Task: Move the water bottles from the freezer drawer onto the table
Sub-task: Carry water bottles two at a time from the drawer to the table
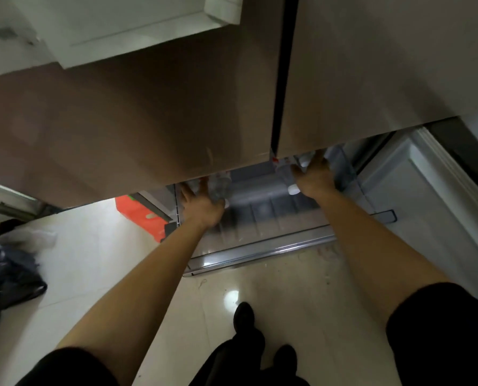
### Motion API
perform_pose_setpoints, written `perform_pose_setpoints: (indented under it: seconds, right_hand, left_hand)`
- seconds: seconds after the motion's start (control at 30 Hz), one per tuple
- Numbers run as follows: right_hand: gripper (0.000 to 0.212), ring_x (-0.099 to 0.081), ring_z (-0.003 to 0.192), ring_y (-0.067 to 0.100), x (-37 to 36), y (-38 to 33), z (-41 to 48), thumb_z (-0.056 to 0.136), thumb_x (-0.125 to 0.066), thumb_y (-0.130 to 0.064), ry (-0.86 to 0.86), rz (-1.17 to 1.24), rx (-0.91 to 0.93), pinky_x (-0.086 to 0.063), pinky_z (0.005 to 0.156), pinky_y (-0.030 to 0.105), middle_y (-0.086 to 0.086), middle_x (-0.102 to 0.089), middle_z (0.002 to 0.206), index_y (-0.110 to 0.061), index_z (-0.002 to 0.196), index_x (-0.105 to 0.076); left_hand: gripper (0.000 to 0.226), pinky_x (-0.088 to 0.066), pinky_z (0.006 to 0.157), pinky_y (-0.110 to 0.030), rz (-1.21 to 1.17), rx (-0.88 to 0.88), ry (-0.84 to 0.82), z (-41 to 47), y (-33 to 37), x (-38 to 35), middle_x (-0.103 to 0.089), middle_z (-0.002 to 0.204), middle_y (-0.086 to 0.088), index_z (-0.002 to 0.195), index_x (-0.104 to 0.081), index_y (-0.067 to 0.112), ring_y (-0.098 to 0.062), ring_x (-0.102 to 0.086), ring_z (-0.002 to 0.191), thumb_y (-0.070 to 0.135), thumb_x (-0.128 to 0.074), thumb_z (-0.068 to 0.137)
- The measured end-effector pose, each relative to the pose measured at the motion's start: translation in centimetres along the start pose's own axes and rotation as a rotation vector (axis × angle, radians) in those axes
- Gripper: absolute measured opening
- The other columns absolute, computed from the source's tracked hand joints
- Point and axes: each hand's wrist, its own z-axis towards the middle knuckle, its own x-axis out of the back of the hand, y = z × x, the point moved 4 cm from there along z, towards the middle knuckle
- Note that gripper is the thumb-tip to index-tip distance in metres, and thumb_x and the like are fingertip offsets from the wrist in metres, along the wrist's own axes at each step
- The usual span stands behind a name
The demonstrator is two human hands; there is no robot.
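Both hands are reaching into the pulled-out freezer drawer [260,246] beneath the fridge doors [148,107]. Left hand [203,204] is gripping clear water bottles [218,188] at the drawer's back left; right hand [314,176] is gripping white-capped bottles [286,176] at its back right.

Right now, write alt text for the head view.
Both hands reach into an open freezer drawer, left hand and right hand each on water bottles, beneath closed fridge doors. An orange bag lies left.
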Motion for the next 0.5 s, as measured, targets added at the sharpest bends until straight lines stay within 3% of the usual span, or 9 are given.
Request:
perform_pose_setpoints:
  seconds: [0.13,0.2,0.3,0.4,0.5]
  right_hand:
    - [0.072,-0.052,0.126,0.04,-0.3,0.4,1.5,0.098,-0.055,-0.046,0.05,-0.075,-0.015,-0.045,0.093,0.037,0.023,-0.048,0.145,0.0,0.149,-0.03]
    - [0.057,-0.058,0.118,0.039,0.0,0.1,1.6,0.1,-0.054,-0.04,0.092,-0.107,-0.007,-0.046,0.087,0.036,0.022,-0.056,0.137,-0.003,0.142,-0.041]
    - [0.047,-0.058,0.118,0.037,-0.1,-0.6,1.1,0.101,-0.051,-0.029,0.01,-0.188,-0.057,-0.041,0.081,0.031,0.022,-0.057,0.133,0.002,0.136,-0.046]
    - [0.03,-0.058,0.1,0.034,-0.7,-1.5,0.0,0.1,-0.043,-0.025,-0.14,-0.235,-0.069,-0.039,0.077,0.033,0.024,-0.06,0.113,0.001,0.107,-0.057]
    - [0.029,-0.051,0.077,0.024,-0.9,-1.4,-1.7,0.101,-0.041,-0.027,-0.248,-0.155,-0.111,-0.042,0.077,0.035,0.019,-0.058,0.098,-0.008,0.081,-0.05]
  left_hand:
    - [0.065,-0.019,0.117,-0.039,0.036,0.044,0.013,2.0,-0.5,-0.5,-0.023,0.16,-0.021,0.157,-0.018,0.017,-0.044,-0.015,0.145,0.036,-0.045,0.1]
    - [0.062,-0.021,0.116,-0.041,0.033,0.056,0.028,2.2,-0.2,-0.6,-0.027,0.159,-0.019,0.156,-0.021,0.016,-0.044,-0.018,0.144,0.036,-0.043,0.102]
    - [0.05,-0.035,0.11,-0.045,0.015,-0.002,0.064,1.9,0.4,-0.6,-0.037,0.151,-0.021,0.146,-0.039,0.017,-0.045,-0.029,0.139,0.034,-0.049,0.1]
    - [0.038,-0.044,0.096,-0.041,0.064,-0.099,0.041,0.9,1.5,-1.0,-0.052,0.136,-0.024,0.132,-0.049,0.013,-0.043,-0.042,0.129,0.029,-0.051,0.098]
    - [0.037,-0.05,0.09,-0.044,0.053,-0.085,-0.028,-0.9,2.1,-1.7,-0.055,0.126,-0.025,0.13,-0.047,0.017,-0.044,-0.055,0.113,0.033,-0.052,0.098]
